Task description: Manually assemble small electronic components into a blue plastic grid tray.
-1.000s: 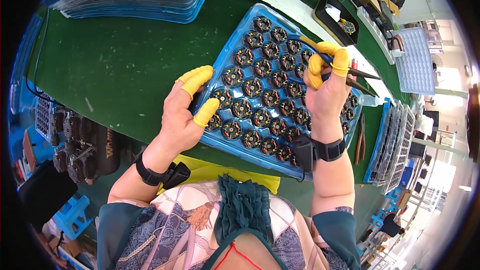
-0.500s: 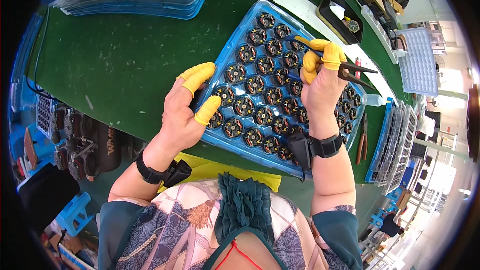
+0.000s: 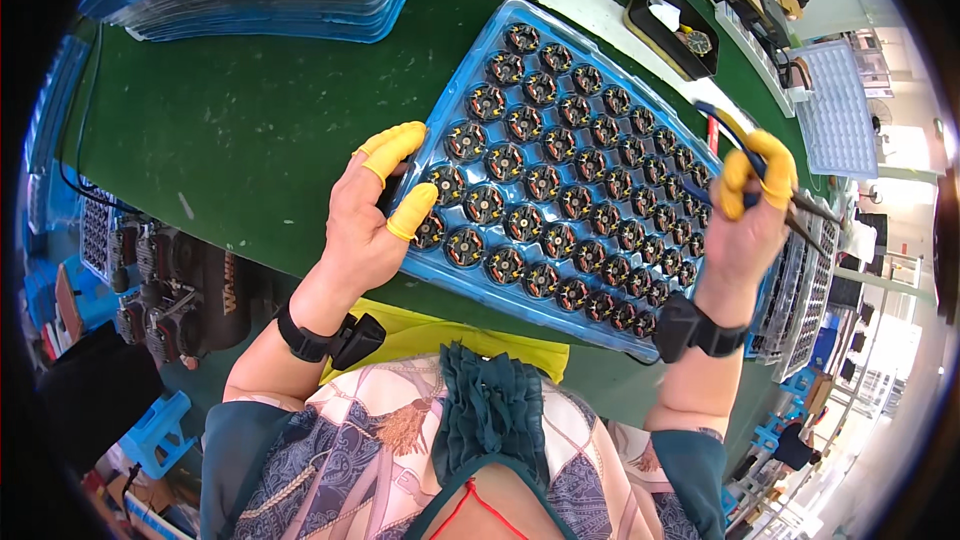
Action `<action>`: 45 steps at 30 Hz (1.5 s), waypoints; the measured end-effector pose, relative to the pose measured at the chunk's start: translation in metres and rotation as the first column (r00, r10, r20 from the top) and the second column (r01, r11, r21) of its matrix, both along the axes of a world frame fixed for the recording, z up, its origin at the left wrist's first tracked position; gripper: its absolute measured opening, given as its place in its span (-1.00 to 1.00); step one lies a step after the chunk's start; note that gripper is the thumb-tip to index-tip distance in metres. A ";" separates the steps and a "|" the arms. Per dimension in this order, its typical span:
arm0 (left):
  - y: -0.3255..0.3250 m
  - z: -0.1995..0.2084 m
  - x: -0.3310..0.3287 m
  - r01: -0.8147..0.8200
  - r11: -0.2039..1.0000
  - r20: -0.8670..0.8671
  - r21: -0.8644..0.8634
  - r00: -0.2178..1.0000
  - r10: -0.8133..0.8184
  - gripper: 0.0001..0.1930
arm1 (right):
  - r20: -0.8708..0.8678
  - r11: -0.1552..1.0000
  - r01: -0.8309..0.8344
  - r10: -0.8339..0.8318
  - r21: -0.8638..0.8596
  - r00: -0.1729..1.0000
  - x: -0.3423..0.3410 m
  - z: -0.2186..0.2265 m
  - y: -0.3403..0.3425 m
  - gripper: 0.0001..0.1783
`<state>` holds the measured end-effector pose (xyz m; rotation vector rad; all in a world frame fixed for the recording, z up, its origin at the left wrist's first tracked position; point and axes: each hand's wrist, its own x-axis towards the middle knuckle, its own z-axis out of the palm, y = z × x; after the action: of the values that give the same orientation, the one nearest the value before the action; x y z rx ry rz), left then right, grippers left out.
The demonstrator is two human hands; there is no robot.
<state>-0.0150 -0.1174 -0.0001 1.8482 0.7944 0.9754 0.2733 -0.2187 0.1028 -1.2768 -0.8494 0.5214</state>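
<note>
Dozens of round black motors [image 3: 542, 183] fill blue tray [image 3: 452, 70]; right hand [image 3: 745, 225] clamps pliers [image 3: 800, 202], left hand [image 3: 368, 215] open.

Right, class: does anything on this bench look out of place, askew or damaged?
Nothing stands out. The blue tray lies flat on the green mat, every visible pocket holding a small round motor part; none looks tipped or spilled.

The left hand [image 3: 365, 215] wears yellow rubber finger cots on thumb and forefinger, and a black wrist strap with a black clip-like block [image 3: 325, 338] circles that wrist. The right hand [image 3: 748, 225] has the same yellow cots on two fingertips and a wide black wristband [image 3: 697, 328]. A patterned cream and dark teal short-sleeved blouse [image 3: 420, 440] with a ruffled teal front covers the torso.
</note>
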 end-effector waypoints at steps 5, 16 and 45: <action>0.000 0.001 0.003 0.013 1.000 0.017 -0.015 1.000 -0.013 -0.58 | 0.237 0.915 0.387 -0.353 -0.114 0.905 0.033 -0.004 -0.073 -0.74; -0.002 -0.004 0.002 -0.004 0.994 0.074 -0.105 0.997 0.012 -0.62 | 0.777 0.631 0.676 -0.178 -0.380 0.603 0.065 -0.079 -0.184 -0.57; -0.003 -0.005 0.000 -0.033 0.986 0.091 -0.162 0.995 0.048 -0.65 | -0.275 0.942 -0.325 0.336 0.086 0.901 -0.085 -0.004 0.028 -0.49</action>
<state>-0.0146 -0.1204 -0.0047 1.6422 0.8313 0.9879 0.1886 -0.1905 0.0984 -0.9924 -0.8284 0.9346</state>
